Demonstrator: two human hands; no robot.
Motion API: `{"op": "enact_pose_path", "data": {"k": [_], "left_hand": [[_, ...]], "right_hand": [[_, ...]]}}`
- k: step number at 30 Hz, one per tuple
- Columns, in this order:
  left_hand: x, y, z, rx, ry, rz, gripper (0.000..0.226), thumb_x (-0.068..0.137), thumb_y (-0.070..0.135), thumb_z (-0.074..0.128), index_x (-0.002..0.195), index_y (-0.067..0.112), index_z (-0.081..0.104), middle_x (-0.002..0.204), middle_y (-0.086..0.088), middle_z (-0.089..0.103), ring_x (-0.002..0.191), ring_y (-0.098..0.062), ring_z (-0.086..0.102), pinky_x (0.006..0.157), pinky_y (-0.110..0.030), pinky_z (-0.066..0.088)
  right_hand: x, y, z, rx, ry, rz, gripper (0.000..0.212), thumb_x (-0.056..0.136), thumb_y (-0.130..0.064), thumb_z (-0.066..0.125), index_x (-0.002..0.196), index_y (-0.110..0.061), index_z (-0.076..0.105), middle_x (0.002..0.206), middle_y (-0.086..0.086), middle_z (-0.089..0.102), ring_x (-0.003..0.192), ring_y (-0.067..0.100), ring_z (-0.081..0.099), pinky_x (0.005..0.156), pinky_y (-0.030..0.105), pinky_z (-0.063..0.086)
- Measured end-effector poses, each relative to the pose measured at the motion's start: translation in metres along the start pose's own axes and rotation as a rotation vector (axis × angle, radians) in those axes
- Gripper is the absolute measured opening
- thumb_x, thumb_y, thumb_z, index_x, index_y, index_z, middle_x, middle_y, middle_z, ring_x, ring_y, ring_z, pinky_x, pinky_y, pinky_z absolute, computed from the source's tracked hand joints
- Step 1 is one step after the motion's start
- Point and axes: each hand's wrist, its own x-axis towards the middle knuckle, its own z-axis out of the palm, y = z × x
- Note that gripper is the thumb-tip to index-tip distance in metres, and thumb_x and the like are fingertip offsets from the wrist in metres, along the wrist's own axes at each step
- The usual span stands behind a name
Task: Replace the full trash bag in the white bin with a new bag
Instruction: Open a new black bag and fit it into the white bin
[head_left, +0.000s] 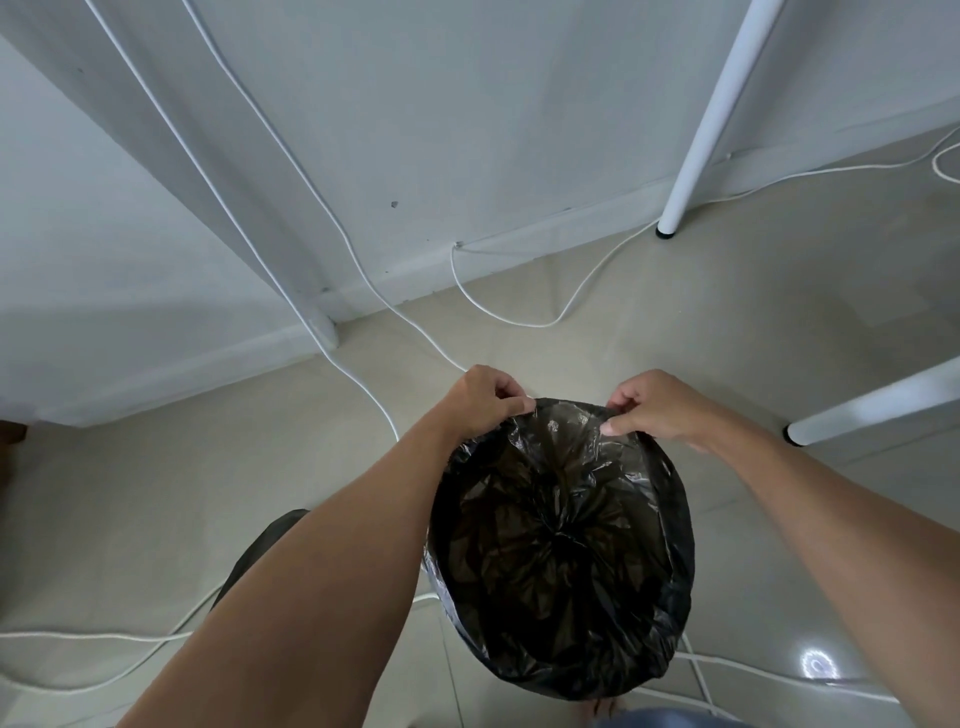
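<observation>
Blue-grey cloth (670, 719) shows at 6 o'clock, right at the lower edge (too little of it to name). Two bare forearms reach forward from the 7 and 4 o'clock corners. Between them sits the black trash bag (561, 551), its mouth spread wide and round, its film folded down outward all the way around; the bin beneath is hidden by the plastic, so its colour cannot be told. Inside, the film gathers into a dark pucker at the centre. At the far edge of the mouth, toward 12 o'clock, the left hand (480, 397) pinches the bag's edge between thumb and curled fingers, closed on the film. Just beside it, the right hand (652, 405) grips the same edge likewise, thumb pressed down on the plastic. White cables (363, 387) trail over the pale tiled floor (727, 322) at 9 and 5 o'clock. Farther off, a white table leg (862, 405) lies toward 3 o'clock, another (711, 119) stands at 1 o'clock, and the white wall (467, 104) runs across the top.
</observation>
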Motion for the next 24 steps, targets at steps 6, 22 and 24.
{"op": "enact_pose_path", "data": {"k": [6, 22, 24], "left_hand": [[-0.006, -0.012, -0.001, 0.101, 0.017, -0.020, 0.022, 0.091, 0.035, 0.063, 0.073, 0.022, 0.060, 0.072, 0.007, 0.056, 0.067, -0.006, 0.050, 0.059, -0.022, 0.037], [-0.004, 0.040, 0.007, 0.314, 0.009, 0.180, 0.039, 0.087, 0.042, 0.067, 0.124, 0.031, 0.064, 0.117, -0.002, 0.060, 0.105, -0.017, 0.056, 0.093, -0.032, 0.046], [0.000, 0.053, 0.016, 0.336, -0.033, 0.176, 0.031, 0.088, 0.036, 0.067, 0.117, 0.026, 0.069, 0.112, -0.001, 0.064, 0.101, -0.015, 0.057, 0.093, -0.032, 0.047]], "right_hand": [[0.011, -0.009, 0.006, 0.224, -0.059, 0.098, 0.010, 0.078, -0.013, 0.078, 0.081, -0.008, 0.071, 0.077, 0.010, 0.068, 0.073, 0.021, 0.062, 0.077, 0.033, 0.052], [-0.046, -0.004, -0.005, -0.159, 0.146, 0.100, 0.033, 0.058, -0.043, 0.082, 0.068, -0.015, 0.066, 0.066, 0.000, 0.066, 0.061, 0.015, 0.061, 0.057, 0.028, 0.045], [-0.045, 0.003, -0.006, 0.041, 0.110, 0.137, 0.015, 0.072, -0.019, 0.080, 0.068, -0.011, 0.068, 0.070, 0.006, 0.069, 0.064, 0.017, 0.067, 0.063, 0.029, 0.055]]}}
